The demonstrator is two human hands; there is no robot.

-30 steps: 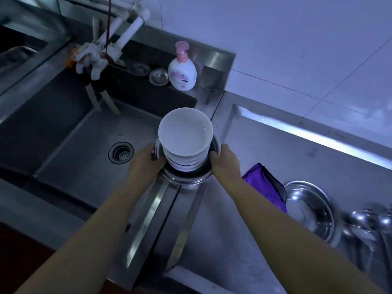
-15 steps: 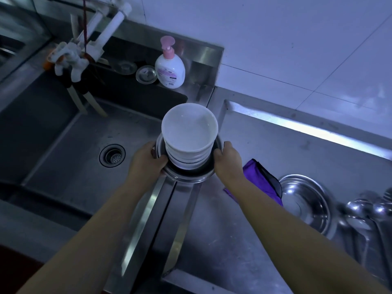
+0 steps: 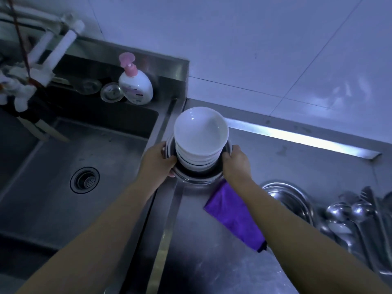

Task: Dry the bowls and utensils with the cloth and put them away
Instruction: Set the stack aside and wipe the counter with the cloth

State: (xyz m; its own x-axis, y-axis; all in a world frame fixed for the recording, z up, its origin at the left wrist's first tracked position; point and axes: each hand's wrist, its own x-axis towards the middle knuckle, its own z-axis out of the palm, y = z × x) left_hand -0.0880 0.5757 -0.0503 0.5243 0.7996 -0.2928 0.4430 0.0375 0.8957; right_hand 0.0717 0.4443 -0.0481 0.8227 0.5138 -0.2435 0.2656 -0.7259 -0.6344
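A stack of white bowls [image 3: 200, 132] sits inside a steel basin [image 3: 197, 177], held over the ridge between sink and counter. My left hand [image 3: 158, 161] grips the basin's left rim and my right hand [image 3: 236, 163] grips its right rim. A purple cloth [image 3: 232, 213] lies flat on the steel counter, partly under my right forearm. Further right lie a steel bowl [image 3: 286, 198] and a pile of steel spoons and ladles [image 3: 356, 219].
The steel sink [image 3: 53, 177] with its round drain [image 3: 84, 180] is on the left. White taps [image 3: 42, 60], a pink-topped soap bottle [image 3: 135, 83] and a strainer lid [image 3: 111, 92] stand on the sink's back ledge. A tiled wall [image 3: 275, 49] rises behind the counter [image 3: 212, 262].
The basin with the bowl stack has shifted right, from above the sink's edge toward the counter, both hands still on its rim. The view has swung left and closer.
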